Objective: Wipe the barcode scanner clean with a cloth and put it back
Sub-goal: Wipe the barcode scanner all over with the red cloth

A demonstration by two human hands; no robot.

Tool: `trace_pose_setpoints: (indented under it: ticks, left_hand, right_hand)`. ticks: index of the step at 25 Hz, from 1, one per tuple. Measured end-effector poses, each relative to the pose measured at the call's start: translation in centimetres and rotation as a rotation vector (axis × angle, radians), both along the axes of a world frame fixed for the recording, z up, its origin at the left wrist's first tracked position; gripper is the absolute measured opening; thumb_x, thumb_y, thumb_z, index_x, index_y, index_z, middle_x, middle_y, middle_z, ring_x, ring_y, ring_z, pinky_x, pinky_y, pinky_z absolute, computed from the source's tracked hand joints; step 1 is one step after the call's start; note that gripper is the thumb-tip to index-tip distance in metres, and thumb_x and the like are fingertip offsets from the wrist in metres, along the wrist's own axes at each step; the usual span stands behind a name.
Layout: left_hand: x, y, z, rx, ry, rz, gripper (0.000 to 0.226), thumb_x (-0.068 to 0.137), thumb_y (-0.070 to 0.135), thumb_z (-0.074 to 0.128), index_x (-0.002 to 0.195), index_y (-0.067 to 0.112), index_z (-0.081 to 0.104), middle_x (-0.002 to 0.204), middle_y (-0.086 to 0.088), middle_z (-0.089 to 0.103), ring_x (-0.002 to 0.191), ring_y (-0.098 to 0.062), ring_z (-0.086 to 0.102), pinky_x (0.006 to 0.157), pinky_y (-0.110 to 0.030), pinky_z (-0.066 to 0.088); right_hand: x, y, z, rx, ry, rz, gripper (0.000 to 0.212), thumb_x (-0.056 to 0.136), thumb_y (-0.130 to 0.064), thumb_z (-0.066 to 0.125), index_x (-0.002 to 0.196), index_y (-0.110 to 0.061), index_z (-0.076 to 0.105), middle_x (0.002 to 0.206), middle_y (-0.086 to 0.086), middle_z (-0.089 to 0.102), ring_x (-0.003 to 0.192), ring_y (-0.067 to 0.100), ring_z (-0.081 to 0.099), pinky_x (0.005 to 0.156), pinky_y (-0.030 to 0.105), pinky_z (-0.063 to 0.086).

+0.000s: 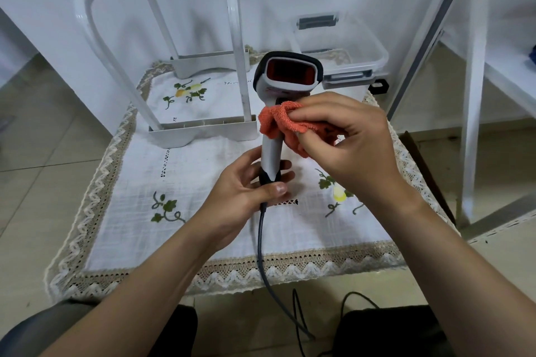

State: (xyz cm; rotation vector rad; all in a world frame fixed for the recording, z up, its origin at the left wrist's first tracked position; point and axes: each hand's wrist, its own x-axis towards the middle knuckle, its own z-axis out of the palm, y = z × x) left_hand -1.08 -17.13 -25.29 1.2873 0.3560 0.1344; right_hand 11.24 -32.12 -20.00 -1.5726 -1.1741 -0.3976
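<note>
1. Head view. The barcode scanner [271, 151] is held upright above the middle of the tabletop [203, 171], not resting on it. Its red window faces the wearer.
2. Risks:
   - The scanner is held only at the very foot of its handle, so a hard rub high up could lever it over.
   - The cable [261, 246] runs off the near edge to the floor, so a tug or snag there might drag the scanner down.
   - A white rack [203, 130] stands just beside it, toward the far left corner, and a wide swing may knock it.
3. Left hand [246, 191]: palm turned in, grip clenched round the handle's dark base, thumb across the front.
4. Right hand [345, 142]: reaches in from the right, grip pinching the orange cloth [278, 122] against the handle's neck.
</note>
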Motion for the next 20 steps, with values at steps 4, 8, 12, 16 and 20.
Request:
trace_pose_setpoints:
  ticks: [4,8,12,16,20]
  left_hand:
    - [0.3,0.4,-0.6,-0.008,0.026,0.084,0.04,0.091,-0.013,0.064,0.127,0.004,0.063,0.124,-0.015,0.074,0.119,-0.031,0.07,0.097,-0.051,0.058]
    - [0.0,0.9,-0.7,-0.015,0.054,0.119,0.038,0.09,-0.012,0.065,0.126,-0.001,0.062,0.122,-0.017,0.074,0.117,-0.031,0.072,0.097,-0.05,0.058]
    - [-0.3,1.4,-1.2,0.044,0.048,0.118,0.038,0.09,-0.011,0.067,0.126,0.001,0.06,0.123,-0.013,0.074,0.117,-0.03,0.071,0.1,-0.052,0.056]
    - [-0.6,1.8,-2.0,0.127,0.036,0.105,0.045,0.089,-0.01,0.069,0.13,0.005,0.058,0.124,-0.006,0.075,0.121,-0.024,0.07,0.104,-0.053,0.053]
    - [-0.7,1.9,-2.5,0.192,0.035,0.098,0.051,0.089,-0.011,0.07,0.134,0.007,0.055,0.126,-0.004,0.074,0.121,-0.02,0.069,0.103,-0.048,0.055]
  right_hand:
    - [-0.1,-0.2,0.0,0.012,-0.015,0.02,0.012,0.086,0.004,0.075,0.097,0.0,0.079,0.099,0.01,0.075,0.086,0.007,0.071,0.071,0.014,0.049]
    - [0.4,-0.8,0.8,0.188,0.024,-0.135,0.013,0.09,0.002,0.071,0.101,-0.001,0.077,0.099,0.005,0.074,0.081,0.014,0.071,0.068,0.03,0.057]
    - [1.6,-1.1,1.4,0.23,0.117,-0.291,0.013,0.091,-0.007,0.074,0.103,-0.004,0.078,0.096,-0.003,0.07,0.081,0.017,0.071,0.07,0.033,0.057]
    - [1.0,-1.0,2.0,0.179,0.039,-0.309,0.011,0.088,-0.009,0.079,0.098,-0.006,0.078,0.091,-0.002,0.069,0.082,0.013,0.069,0.071,0.026,0.054]
    - [0.5,-0.6,2.6,0.079,-0.043,-0.316,0.01,0.086,-0.01,0.079,0.096,-0.009,0.08,0.088,0.005,0.072,0.079,0.011,0.066,0.072,0.019,0.05]
